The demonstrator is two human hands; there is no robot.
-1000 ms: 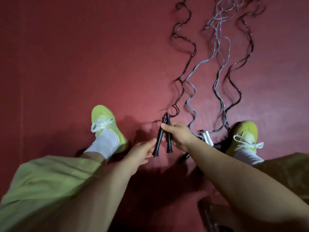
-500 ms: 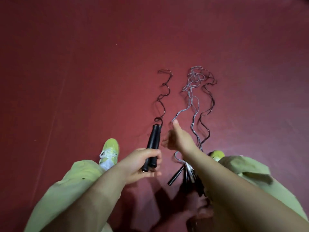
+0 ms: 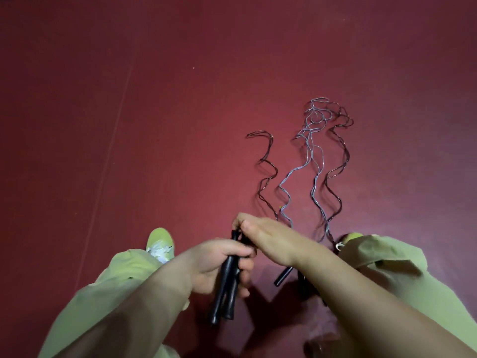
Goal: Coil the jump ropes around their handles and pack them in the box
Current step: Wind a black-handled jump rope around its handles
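The pair of black handles (image 3: 227, 280) sits side by side in the left hand (image 3: 216, 264), long axis steep in the view and leaning a little — butt ends low and toward the left, cord ends up and toward the right. The butts spread slightly apart below the palm, while the upper tips meet under the right hand (image 3: 265, 236). The left hand's fingers are curled round the middle of both handles, thumb across the front, the forearm coming up from the lower left. The right hand reaches in from the lower right, back of the hand up, its fingertips closed at the handles' top ends where the cord leaves; what exactly they pinch is hidden by the hand itself. From there the dark rope (image 3: 265, 174) of this pair runs away up the floor in loose waves and ends in a hook-shaped bend. Just to its right lie a wavy grey rope (image 3: 313, 161) and another dark rope (image 3: 340, 161), tangled together at their far ends. Another black handle (image 3: 282, 276) lies on the floor below the right wrist — tilted, partly covered by the arm. The floor (image 3: 129, 125) is dark red. Green trouser legs and a yellow-green shoe (image 3: 160, 241) frame the hands.
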